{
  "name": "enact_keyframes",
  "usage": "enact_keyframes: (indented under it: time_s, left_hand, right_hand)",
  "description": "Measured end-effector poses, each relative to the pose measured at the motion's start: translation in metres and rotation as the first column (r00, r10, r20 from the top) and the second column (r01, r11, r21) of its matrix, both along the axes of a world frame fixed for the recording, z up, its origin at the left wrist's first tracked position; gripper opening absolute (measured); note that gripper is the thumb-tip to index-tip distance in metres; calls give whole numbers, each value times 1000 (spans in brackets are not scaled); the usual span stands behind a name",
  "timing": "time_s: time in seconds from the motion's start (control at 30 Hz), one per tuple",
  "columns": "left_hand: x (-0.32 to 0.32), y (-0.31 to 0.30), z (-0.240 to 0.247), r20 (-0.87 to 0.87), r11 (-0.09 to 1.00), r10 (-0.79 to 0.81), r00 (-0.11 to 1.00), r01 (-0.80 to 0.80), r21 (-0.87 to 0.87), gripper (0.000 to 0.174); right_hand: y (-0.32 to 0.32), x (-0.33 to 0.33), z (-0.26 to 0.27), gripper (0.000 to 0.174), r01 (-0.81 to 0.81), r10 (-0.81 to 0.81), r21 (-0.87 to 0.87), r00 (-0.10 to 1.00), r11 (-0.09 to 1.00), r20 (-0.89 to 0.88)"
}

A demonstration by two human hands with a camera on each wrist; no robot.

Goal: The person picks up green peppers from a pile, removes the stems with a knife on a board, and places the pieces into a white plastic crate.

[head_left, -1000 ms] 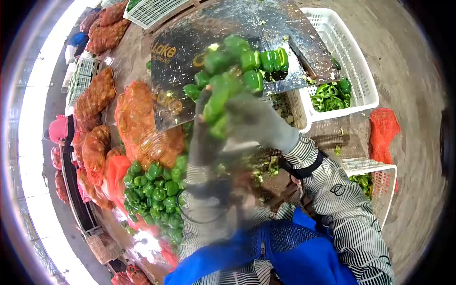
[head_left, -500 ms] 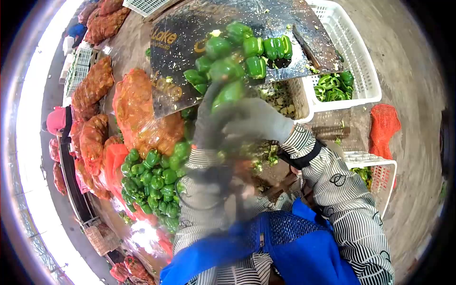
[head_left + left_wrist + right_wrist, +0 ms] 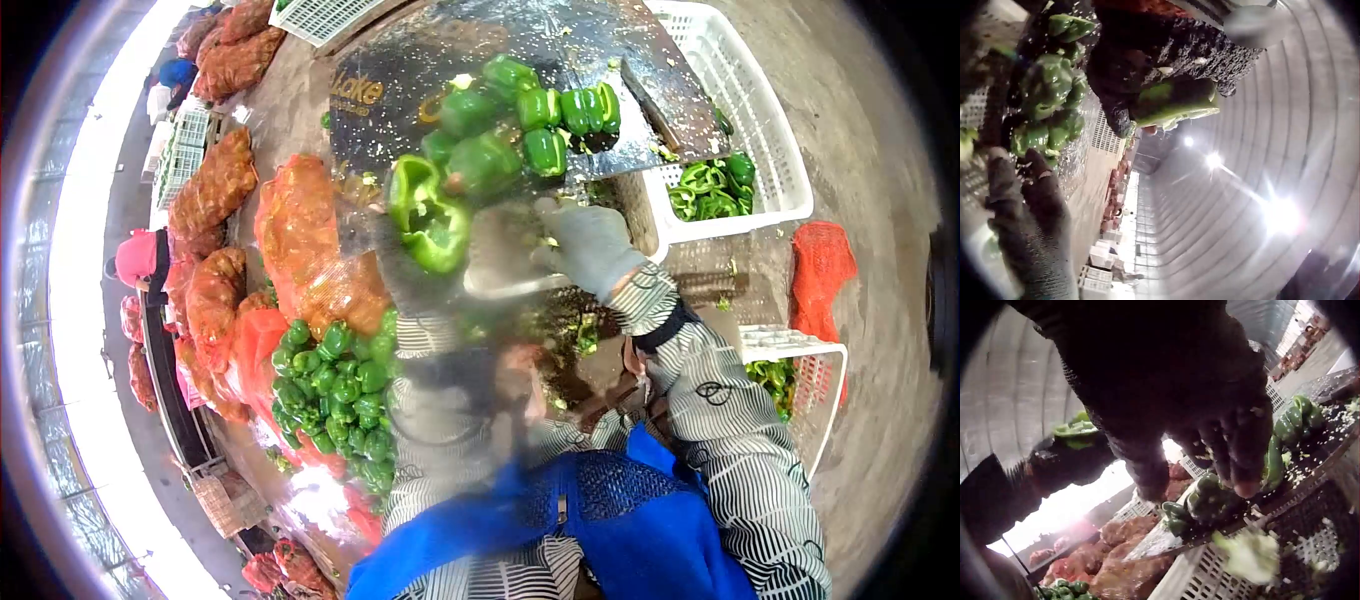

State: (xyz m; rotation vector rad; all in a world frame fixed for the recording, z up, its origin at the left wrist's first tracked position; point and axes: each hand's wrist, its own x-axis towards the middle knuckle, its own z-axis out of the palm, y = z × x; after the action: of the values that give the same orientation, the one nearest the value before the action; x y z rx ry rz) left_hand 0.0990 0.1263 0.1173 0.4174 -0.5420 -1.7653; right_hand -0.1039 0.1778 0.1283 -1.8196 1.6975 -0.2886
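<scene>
In the head view my gloved left hand (image 3: pixel 412 285) grips a hollowed half of a green bell pepper (image 3: pixel 432 215), its cut side facing up. The left wrist view shows the same pepper half (image 3: pixel 1175 103) at the dark glove's fingers. My gloved right hand (image 3: pixel 590 245) is apart from it, to the right, near the board's front edge. Its fingers (image 3: pixel 1000 181) stretch out loosely and hold nothing. Below them in the right wrist view, a pale, blurred pepper core (image 3: pixel 1250 553) is in the air. More green peppers (image 3: pixel 485 165) sit on the dark board (image 3: pixel 400 60).
A knife (image 3: pixel 648 108) lies at the board's right side. Beyond is a white crate (image 3: pixel 780 190) with cut pepper pieces. Whole peppers (image 3: pixel 340 390) are heaped at lower left beside orange mesh sacks (image 3: pixel 300 230). Another white crate (image 3: pixel 815 380) stands at lower right.
Both hands were together at the pepper; the right hand has moved away to the right. The pepper half has turned, its hollow inside now showing, and a core has come loose.
</scene>
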Motion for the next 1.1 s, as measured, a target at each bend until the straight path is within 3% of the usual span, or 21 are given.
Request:
enact_keyframes:
  time_s: [0.07, 0.13, 0.17, 0.2, 0.27, 0.3, 0.33, 0.4, 0.47, 0.5, 0.53, 0.6, 0.63, 0.67, 0.73, 0.8, 0.83, 0.9, 0.93, 1.0, 1.1]
  left_hand:
    - [-6, -3, -15, 380, 958, 214, 900, -119, -259, 47]
    - [-20, -6, -25, 668, 832, 476, 572, -46, -553, 52]
    - [-32, 4, -10, 561, 942, 270, 782, -93, -324, 60]
    - [-41, 4, -13, 707, 876, 364, 606, 35, -480, 55]
    - [-67, 15, -5, 731, 645, 627, 270, 346, -681, 57]
    - [-84, 24, -5, 794, 800, 422, 438, 232, -554, 56]
    - [-96, 32, -4, 782, 920, 212, 586, 150, -362, 56]
    - [-100, 28, -6, 770, 919, 189, 610, 167, -358, 56]
    - [-86, 17, -19, 865, 903, 12, 502, 367, -225, 54]
    - [-95, 21, 2, 873, 920, 47, 486, 319, -227, 54]
    - [-121, 28, 37, 902, 969, 119, 414, 149, -196, 52]
    - [-123, 23, 40, 930, 980, 196, 310, -75, -182, 55]
    - [-107, 15, 8, 886, 952, 245, 394, 73, -296, 53]
    - [-96, 8, -8, 835, 883, 269, 480, 223, -412, 52]
    - [-72, -23, -32, 671, 834, 451, 588, -11, -551, 42]
    - [-45, -37, -28, 738, 914, 405, 539, -216, -344, 43]
    - [-36, -45, -31, 741, 915, 402, 538, -213, -342, 43]
    - [-29, -73, -51, 936, 952, 304, -180, 12, -306, 54]
    - [-34, -89, -78, 957, 962, 257, 131, 59, -267, 71]
    - [-56, -90, -83, 668, 918, 387, -636, 331, -217, 83]
    - [-70, -90, -67, 657, 958, 264, -707, 269, -96, 97]
  right_hand:
    - [-1, -6, -19, 37, 90, -19, -250, 962, 964, 271]
    - [-7, 5, -34, 41, 196, -23, -311, 875, 930, 483]
    - [-11, 9, -18, 41, 206, -44, -274, 865, 939, 501]
    - [-12, 3, 2, 42, 117, -204, 196, 832, 974, 515]
    - [-4, -10, 23, 58, 29, -13, -66, 971, 997, 238]
    - [2, -23, 28, 59, 189, -224, 122, 866, 974, 447]
    - [-8, -15, -17, 61, 249, -172, -103, 863, 963, 475]
    - [2, -34, 4, 64, 250, -264, 96, 817, 963, 513]
    - [7, -39, -13, 67, 291, -219, -88, 858, 953, 464]
    - [10, -40, 41, 69, 377, -460, 267, 775, 887, 434]
    - [-10, -43, -72, 74, 331, -220, -260, 899, 907, 378]
    - [2, -67, 20, 67, 638, -549, 129, 521, 759, 654]
    - [-5, -93, -3, 62, 749, -697, -51, 637, 661, 329]
    - [-5, -121, -10, 51, 831, -566, -150, 485, 536, 667]
    - [0, -193, -46, 53, 883, -652, -313, 469, 349, 596]
    - [21, -221, -28, 57, 810, -880, -416, 472, 413, 44]
    - [23, -225, -34, 57, 812, -881, -413, 470, 413, 43]
    - [23, -229, -49, 63, 740, -882, -486, 434, 465, -182]
    - [17, -230, -57, 59, 696, -833, -487, 537, 528, -135]
    - [0, -196, -54, 56, 649, -763, -448, 633, 614, -129]
    - [-18, -140, -36, 48, 536, -556, -247, 831, 807, -10]
